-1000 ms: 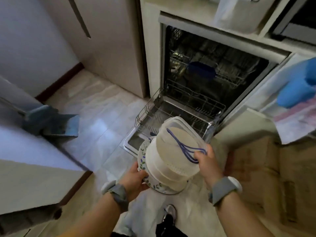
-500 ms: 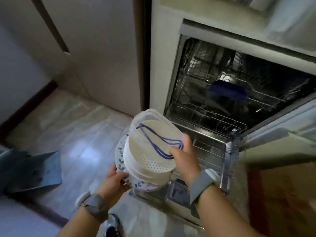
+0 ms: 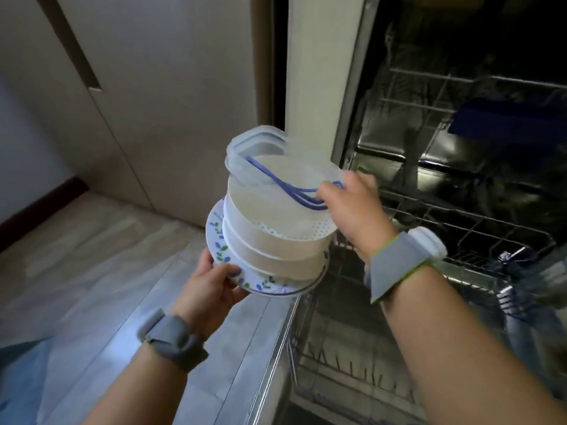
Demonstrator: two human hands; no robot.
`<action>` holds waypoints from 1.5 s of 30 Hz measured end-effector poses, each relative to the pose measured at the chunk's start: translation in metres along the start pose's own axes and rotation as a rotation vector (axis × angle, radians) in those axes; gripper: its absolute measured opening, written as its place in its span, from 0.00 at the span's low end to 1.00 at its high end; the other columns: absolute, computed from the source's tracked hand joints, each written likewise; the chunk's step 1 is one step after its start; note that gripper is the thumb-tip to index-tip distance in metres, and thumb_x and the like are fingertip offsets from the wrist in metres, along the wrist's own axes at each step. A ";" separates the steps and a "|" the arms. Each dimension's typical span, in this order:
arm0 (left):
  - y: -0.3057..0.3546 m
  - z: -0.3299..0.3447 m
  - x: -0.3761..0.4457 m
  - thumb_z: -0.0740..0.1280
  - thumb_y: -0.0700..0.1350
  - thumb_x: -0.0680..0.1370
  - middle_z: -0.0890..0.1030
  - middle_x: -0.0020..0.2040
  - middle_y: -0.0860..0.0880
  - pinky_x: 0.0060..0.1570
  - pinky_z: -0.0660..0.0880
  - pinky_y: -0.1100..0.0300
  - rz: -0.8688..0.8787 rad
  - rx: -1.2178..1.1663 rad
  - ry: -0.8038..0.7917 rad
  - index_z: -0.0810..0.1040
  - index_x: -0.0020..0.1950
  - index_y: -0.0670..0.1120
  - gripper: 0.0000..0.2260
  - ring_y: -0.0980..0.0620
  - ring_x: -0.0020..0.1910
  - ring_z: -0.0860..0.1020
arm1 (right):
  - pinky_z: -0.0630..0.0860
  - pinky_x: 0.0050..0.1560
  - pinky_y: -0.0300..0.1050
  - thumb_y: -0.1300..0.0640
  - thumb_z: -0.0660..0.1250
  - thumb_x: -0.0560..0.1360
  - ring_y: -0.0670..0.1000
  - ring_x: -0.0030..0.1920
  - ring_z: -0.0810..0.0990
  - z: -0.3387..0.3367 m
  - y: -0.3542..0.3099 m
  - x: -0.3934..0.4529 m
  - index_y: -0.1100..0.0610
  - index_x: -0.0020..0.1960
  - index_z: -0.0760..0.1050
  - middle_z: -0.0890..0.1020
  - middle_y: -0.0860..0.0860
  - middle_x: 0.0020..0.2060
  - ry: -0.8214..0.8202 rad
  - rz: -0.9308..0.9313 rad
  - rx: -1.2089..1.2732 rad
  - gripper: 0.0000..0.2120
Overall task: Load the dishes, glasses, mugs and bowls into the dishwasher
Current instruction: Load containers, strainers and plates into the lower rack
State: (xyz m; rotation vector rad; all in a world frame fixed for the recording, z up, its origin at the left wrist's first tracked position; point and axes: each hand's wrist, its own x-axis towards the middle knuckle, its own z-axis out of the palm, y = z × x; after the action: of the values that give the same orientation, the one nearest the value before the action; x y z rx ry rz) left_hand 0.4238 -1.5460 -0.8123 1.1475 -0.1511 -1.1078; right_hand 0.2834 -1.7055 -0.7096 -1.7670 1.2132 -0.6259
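Nearest the camera, two forearms reach forward, each with one grey wristband. The left hand [image 3: 211, 286] grasps the rim of one flowered plate [image 3: 218, 250] from below, its thumb lying on top of the rim. On that plate stands a stack of white bowls [image 3: 276, 256]; at least two can be counted, and the upper one has a perforated rim. One clear plastic container [image 3: 254, 142] sits tilted at the top of the stack, and its lower part is hard to tell from the bowls. The right hand [image 3: 356, 207] pinches one loop of purple cord [image 3: 276, 179] at the stack's top edge; its fingertips are hidden behind the stack. The stack is held in the air over the near left corner of the pulled-out lower rack [image 3: 337, 363], which is cut off at the bottom. Beyond, the dishwasher [image 3: 460, 87] stands open and dark; one blue object [image 3: 503, 118] sits blurred in the upper rack.
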 end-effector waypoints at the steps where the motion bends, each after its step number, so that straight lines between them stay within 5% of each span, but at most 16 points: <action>1: -0.005 0.007 0.002 0.54 0.28 0.77 0.79 0.60 0.41 0.44 0.82 0.47 -0.001 -0.012 -0.019 0.70 0.66 0.50 0.23 0.38 0.56 0.78 | 0.72 0.62 0.53 0.45 0.63 0.65 0.56 0.59 0.73 -0.008 0.006 0.003 0.58 0.52 0.76 0.70 0.53 0.54 0.045 -0.004 -0.031 0.22; 5: -0.048 0.066 0.033 0.54 0.29 0.78 0.81 0.58 0.42 0.43 0.82 0.47 0.040 -0.080 -0.200 0.71 0.63 0.47 0.20 0.42 0.52 0.81 | 0.74 0.56 0.51 0.45 0.61 0.65 0.56 0.55 0.76 -0.063 0.037 0.011 0.55 0.50 0.78 0.77 0.55 0.52 0.233 -0.093 0.001 0.20; 9: -0.089 0.113 0.040 0.54 0.29 0.78 0.81 0.58 0.42 0.37 0.82 0.50 0.006 -0.125 -0.332 0.70 0.66 0.45 0.20 0.43 0.49 0.83 | 0.66 0.65 0.45 0.46 0.60 0.78 0.51 0.66 0.70 -0.111 0.069 -0.006 0.48 0.71 0.67 0.70 0.52 0.67 0.394 -0.169 0.034 0.23; 11: -0.111 0.124 0.036 0.55 0.29 0.78 0.80 0.60 0.42 0.42 0.82 0.47 -0.059 -0.102 -0.332 0.69 0.67 0.45 0.20 0.42 0.52 0.82 | 0.63 0.62 0.39 0.44 0.58 0.80 0.48 0.66 0.68 -0.128 0.087 -0.023 0.45 0.73 0.64 0.67 0.51 0.68 0.402 -0.171 -0.023 0.22; 14: -0.134 0.123 0.034 0.55 0.29 0.78 0.79 0.61 0.40 0.40 0.82 0.50 -0.106 -0.034 -0.323 0.68 0.69 0.46 0.22 0.42 0.52 0.82 | 0.63 0.61 0.37 0.41 0.56 0.80 0.45 0.64 0.69 -0.139 0.105 -0.038 0.47 0.66 0.74 0.71 0.49 0.64 0.360 -0.191 -0.085 0.20; 19: -0.150 0.126 0.039 0.55 0.29 0.78 0.79 0.59 0.42 0.36 0.81 0.53 -0.089 0.008 -0.269 0.67 0.68 0.46 0.21 0.43 0.50 0.81 | 0.59 0.56 0.22 0.31 0.62 0.65 0.38 0.63 0.66 -0.140 0.133 -0.049 0.47 0.61 0.76 0.69 0.43 0.64 0.139 -0.306 -0.121 0.31; 23: -0.159 0.115 0.036 0.54 0.29 0.78 0.79 0.61 0.41 0.38 0.81 0.51 -0.114 0.029 -0.275 0.69 0.68 0.49 0.24 0.41 0.52 0.81 | 0.57 0.74 0.46 0.41 0.76 0.66 0.46 0.72 0.61 -0.133 0.155 -0.045 0.49 0.63 0.77 0.69 0.46 0.69 0.086 -0.359 -0.393 0.28; 27: -0.157 0.117 0.042 0.54 0.28 0.78 0.81 0.59 0.42 0.38 0.81 0.50 -0.112 0.054 -0.315 0.73 0.63 0.51 0.23 0.41 0.50 0.82 | 0.63 0.67 0.62 0.48 0.72 0.70 0.51 0.59 0.73 -0.136 0.157 -0.037 0.53 0.50 0.81 0.81 0.48 0.49 0.101 -0.425 -0.501 0.12; 33: -0.159 0.120 0.044 0.55 0.29 0.78 0.80 0.60 0.42 0.41 0.81 0.49 -0.127 0.057 -0.326 0.72 0.64 0.49 0.21 0.41 0.53 0.81 | 0.70 0.45 0.47 0.54 0.74 0.70 0.51 0.43 0.74 -0.143 0.153 -0.046 0.57 0.38 0.78 0.78 0.49 0.34 0.224 -0.462 -0.425 0.08; 36: -0.158 0.122 0.041 0.55 0.29 0.78 0.81 0.59 0.43 0.47 0.81 0.46 -0.143 0.007 -0.337 0.73 0.64 0.50 0.22 0.40 0.57 0.80 | 0.69 0.42 0.42 0.55 0.75 0.69 0.47 0.39 0.74 -0.145 0.152 -0.051 0.57 0.39 0.80 0.77 0.47 0.33 0.313 -0.431 -0.297 0.06; 42: -0.150 0.126 0.034 0.54 0.28 0.78 0.83 0.55 0.45 0.40 0.82 0.51 -0.129 -0.004 -0.344 0.74 0.60 0.51 0.21 0.42 0.53 0.81 | 0.77 0.42 0.48 0.56 0.78 0.67 0.49 0.38 0.80 -0.142 0.144 -0.055 0.58 0.41 0.83 0.83 0.52 0.35 0.352 -0.375 -0.188 0.07; 45: -0.150 0.125 0.035 0.54 0.28 0.78 0.83 0.55 0.45 0.41 0.82 0.50 -0.124 0.021 -0.339 0.73 0.61 0.52 0.22 0.42 0.51 0.82 | 0.75 0.40 0.43 0.57 0.77 0.67 0.44 0.36 0.78 -0.138 0.143 -0.054 0.54 0.41 0.82 0.82 0.49 0.34 0.388 -0.402 -0.153 0.05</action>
State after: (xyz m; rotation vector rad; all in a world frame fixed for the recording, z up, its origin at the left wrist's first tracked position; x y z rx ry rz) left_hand 0.2722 -1.6501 -0.8866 0.9896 -0.3595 -1.4099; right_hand 0.0857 -1.7275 -0.7631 -2.1065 1.1871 -1.1798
